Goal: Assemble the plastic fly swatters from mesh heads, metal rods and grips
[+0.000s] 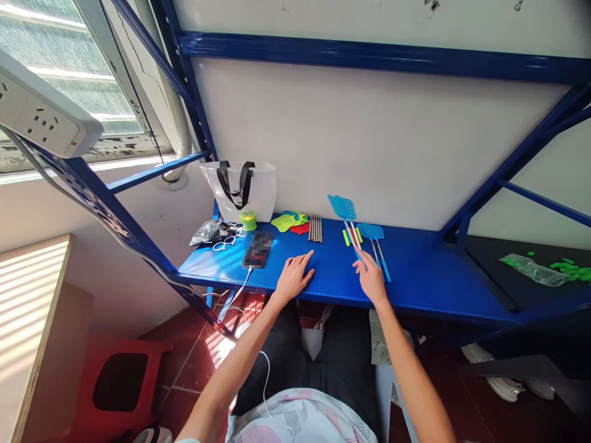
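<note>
My right hand point(370, 278) is closed round the lower end of blue fly swatters point(342, 208), raised with their heads toward the wall. They overlap, so I cannot tell how many there are. Beside that hand, more blue fly swatters point(372, 231) with slim metal stems lie on the blue desk point(420, 264). Small yellow-green tubes point(346, 238) lie behind the raised stems. My left hand point(294, 275) rests at the desk's front part, fingers stretched out and holding nothing. Beyond it are several metal rods point(316, 229) in a row and a pile of green, blue and red swatter heads point(289, 222).
A phone point(258, 250) with a white cable lies on the left, near scissors point(225, 243), a green tub point(248, 221) and a translucent bag point(258, 191). Blue metal frame posts point(133, 240) flank the desk. Green pieces and a plastic bag point(535, 271) lie far right.
</note>
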{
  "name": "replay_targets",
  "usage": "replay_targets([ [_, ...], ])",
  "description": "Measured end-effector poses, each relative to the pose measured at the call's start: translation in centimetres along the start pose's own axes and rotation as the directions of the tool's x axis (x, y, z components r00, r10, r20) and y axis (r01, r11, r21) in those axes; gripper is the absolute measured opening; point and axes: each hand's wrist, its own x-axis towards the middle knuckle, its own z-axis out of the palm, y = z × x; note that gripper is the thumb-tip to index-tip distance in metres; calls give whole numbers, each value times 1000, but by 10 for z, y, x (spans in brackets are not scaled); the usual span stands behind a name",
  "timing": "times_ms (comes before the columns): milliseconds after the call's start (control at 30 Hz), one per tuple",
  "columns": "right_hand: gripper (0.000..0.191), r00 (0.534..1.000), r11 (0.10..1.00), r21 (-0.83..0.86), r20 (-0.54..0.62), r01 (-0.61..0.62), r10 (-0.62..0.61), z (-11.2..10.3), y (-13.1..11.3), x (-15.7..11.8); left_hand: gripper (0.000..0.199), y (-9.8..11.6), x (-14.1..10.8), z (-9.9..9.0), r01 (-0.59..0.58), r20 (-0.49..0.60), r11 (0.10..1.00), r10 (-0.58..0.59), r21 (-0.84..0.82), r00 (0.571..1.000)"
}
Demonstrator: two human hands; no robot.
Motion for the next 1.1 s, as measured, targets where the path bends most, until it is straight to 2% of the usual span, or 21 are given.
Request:
replay_targets([
  [100, 61, 985, 991, -52, -127, -127, 119, -35, 35, 9, 61, -1, 0, 2, 3, -5, 1000, -3, 0, 1000],
  [200, 64, 956, 961, -103, -173, -258, 238, -59, 71, 11, 54, -1, 1, 3, 5, -7, 1000, -5, -3, 1000],
  [367, 64, 930, 910, -205, -155, -361, 334, -66, 110, 10, 45, -1, 1, 2, -5, -2, 1000, 5, 14, 1000],
  [600, 63, 932, 852, -379, -148, -361, 330, -59, 125, 11, 43, -1, 0, 2, -4, 0, 1000, 4, 7, 1000],
  [1100, 65, 949, 787, -539, -86, -301, 304, -83, 138, 3, 38, 0, 1, 2, -8, 6, 1000, 8, 1, 1000],
])
